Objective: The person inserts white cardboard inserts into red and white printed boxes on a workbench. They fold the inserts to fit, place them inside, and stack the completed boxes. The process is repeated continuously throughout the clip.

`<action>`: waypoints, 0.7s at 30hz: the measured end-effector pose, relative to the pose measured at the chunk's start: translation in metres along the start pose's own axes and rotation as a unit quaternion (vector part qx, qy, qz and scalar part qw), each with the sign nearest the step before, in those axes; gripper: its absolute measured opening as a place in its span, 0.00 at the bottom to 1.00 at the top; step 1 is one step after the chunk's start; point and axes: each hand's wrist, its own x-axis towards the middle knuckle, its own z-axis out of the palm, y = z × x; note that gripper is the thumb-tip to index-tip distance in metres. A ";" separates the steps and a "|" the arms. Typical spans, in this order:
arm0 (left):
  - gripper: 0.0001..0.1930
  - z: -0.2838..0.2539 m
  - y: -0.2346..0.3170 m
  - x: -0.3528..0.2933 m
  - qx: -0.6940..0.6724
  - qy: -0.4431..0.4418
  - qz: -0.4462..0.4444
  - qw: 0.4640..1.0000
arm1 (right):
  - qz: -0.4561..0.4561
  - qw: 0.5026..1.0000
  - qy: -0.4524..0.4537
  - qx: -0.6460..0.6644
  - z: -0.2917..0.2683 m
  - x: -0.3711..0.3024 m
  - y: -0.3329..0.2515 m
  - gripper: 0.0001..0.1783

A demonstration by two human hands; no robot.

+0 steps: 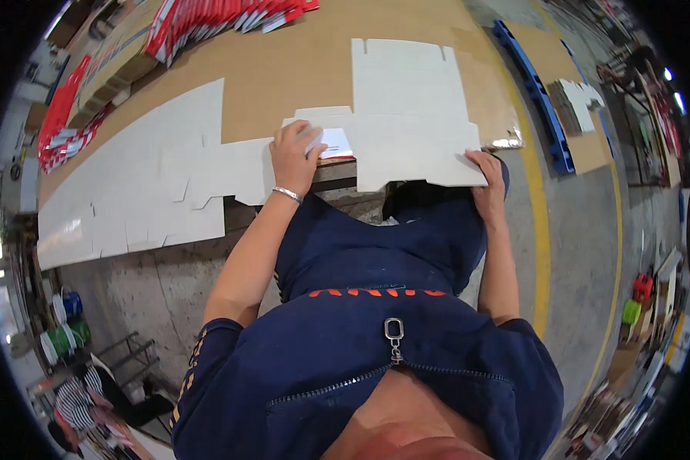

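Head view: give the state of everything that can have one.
Right cardboard blank, unfolded
Left cardboard blank, unfolded
White card, flat, partly covered
Left hand, fingers touching white card
Right hand, touching right cardboard blank's edge
Red packets, bunched together
Blue pallet, loaded with cardboard
Zip, partly open

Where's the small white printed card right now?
Head view, upper middle: the card is at the left hand, just right of its fingers, beside the white cardboard blank's wide panel.
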 end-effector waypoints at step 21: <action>0.29 0.071 0.047 0.027 0.121 -0.125 0.115 0.978 | 0.270 0.906 0.295 0.138 0.052 0.020 -0.013 0.53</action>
